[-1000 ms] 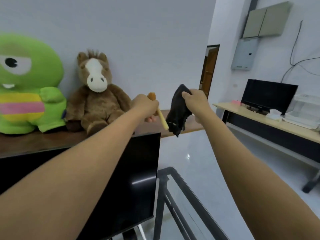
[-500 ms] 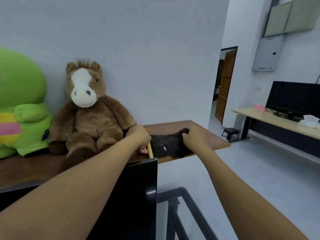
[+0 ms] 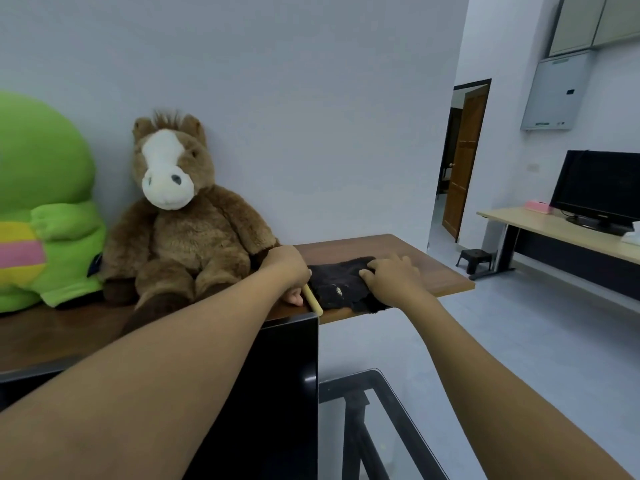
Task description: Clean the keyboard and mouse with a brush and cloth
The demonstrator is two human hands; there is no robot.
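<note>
Neither keyboard nor mouse is in view, so cleaning progress cannot be confirmed; both tools lie at the near edge of the brown wooden surface (image 3: 408,258), which suggests pick-up or put-down. The left hand (image 3: 285,268) curls around the pale wooden-handled brush (image 3: 312,302). Just right of the brush, the right hand (image 3: 391,277) rests loosely opened on the crumpled dark brown cloth (image 3: 341,282)
</note>
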